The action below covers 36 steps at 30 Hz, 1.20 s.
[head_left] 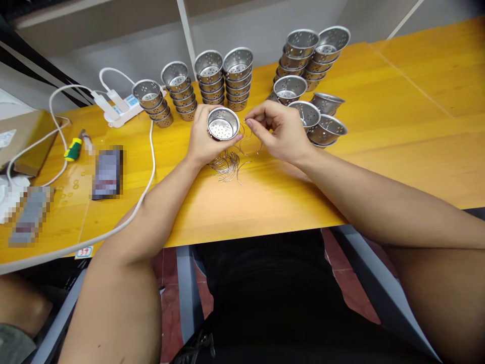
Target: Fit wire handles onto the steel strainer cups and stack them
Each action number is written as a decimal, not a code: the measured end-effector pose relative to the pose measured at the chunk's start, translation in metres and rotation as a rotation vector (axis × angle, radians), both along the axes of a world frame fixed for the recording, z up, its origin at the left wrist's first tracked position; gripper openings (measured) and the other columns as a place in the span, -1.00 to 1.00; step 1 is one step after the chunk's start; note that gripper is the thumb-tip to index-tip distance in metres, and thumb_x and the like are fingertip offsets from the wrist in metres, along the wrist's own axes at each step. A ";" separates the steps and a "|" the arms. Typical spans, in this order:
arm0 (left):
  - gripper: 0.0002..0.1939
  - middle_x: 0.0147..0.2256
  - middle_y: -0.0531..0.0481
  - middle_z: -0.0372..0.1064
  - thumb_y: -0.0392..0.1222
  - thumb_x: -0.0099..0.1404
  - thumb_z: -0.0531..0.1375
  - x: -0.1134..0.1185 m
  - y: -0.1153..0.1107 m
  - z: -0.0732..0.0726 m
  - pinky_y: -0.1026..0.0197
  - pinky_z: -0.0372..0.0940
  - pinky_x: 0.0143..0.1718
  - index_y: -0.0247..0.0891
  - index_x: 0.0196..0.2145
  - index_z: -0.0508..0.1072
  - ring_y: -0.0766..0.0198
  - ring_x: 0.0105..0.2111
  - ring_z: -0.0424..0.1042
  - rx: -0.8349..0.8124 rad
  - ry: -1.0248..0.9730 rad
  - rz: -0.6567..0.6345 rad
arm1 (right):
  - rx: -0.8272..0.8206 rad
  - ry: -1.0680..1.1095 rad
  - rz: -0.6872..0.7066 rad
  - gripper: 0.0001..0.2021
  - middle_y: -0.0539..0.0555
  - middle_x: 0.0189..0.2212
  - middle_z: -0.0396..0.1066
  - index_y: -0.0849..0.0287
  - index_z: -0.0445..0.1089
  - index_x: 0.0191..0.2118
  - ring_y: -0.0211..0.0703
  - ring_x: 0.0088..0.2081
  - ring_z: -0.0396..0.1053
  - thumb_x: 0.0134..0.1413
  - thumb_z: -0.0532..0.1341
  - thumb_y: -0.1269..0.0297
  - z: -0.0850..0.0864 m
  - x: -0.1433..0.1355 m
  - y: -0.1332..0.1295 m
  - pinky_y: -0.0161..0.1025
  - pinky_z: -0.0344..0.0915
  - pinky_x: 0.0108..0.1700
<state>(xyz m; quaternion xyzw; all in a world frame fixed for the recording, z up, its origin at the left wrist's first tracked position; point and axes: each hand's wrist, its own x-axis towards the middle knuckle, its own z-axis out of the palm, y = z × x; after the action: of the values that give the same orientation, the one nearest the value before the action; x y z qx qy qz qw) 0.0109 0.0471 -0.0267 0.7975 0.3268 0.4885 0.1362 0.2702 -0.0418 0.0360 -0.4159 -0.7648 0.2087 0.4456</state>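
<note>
My left hand point(206, 136) is wrapped round a perforated metal cup point(223, 124), its opening facing up toward me. Just right of the cup, my right hand point(280, 129) pinches a thin curved wire point(244, 132) between thumb and forefinger. Below the cup, a loose pile of curved metal wires point(229, 167) lies on the yellow table point(242, 212). Beyond my right hand stand several more metal cups point(328, 130), some of them tilted.
Stacks of perforated cups point(238, 76) line the table's back. At left are a white power strip point(123, 111), a long white cable point(152, 151), a green-yellow tool point(74, 149), a blurred dark object point(108, 173) and a cardboard box point(26, 136).
</note>
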 end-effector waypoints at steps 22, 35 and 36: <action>0.26 0.21 -0.13 0.49 0.71 -0.03 0.56 0.027 -0.032 0.000 -0.23 0.59 0.29 0.01 0.38 0.22 -0.14 0.20 0.68 -0.042 0.136 -0.206 | 0.047 -0.185 -0.014 -0.47 0.14 -0.27 0.45 0.04 0.50 0.22 0.09 -0.20 0.42 0.68 0.08 -0.29 -0.007 0.000 0.009 0.04 0.47 0.01; -0.07 0.08 -0.08 0.61 0.64 0.28 0.44 0.020 -0.029 0.001 0.04 0.62 0.07 -0.07 0.25 0.34 0.15 -0.02 0.72 -0.215 -0.016 -0.347 | -0.207 0.076 0.353 -0.30 0.07 -0.31 0.46 0.03 0.54 -0.12 -0.10 -0.33 0.32 0.25 0.41 -0.60 0.013 0.007 0.002 -0.07 0.38 -0.23; -0.05 0.09 -0.08 0.61 0.64 0.26 0.45 0.020 -0.028 0.001 0.02 0.62 0.08 -0.07 0.26 0.32 0.13 0.00 0.72 -0.207 -0.007 -0.363 | -0.213 0.090 0.353 -0.29 0.06 -0.32 0.45 0.03 0.52 -0.13 -0.11 -0.34 0.31 0.20 0.43 -0.62 0.013 0.007 0.002 -0.08 0.37 -0.24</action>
<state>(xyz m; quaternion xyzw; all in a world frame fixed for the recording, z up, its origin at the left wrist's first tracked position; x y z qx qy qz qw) 0.0310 0.0189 -0.0257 0.8233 0.2258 0.4226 0.3044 0.2770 -0.0399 0.0489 -0.3103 -0.7787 0.3816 0.3895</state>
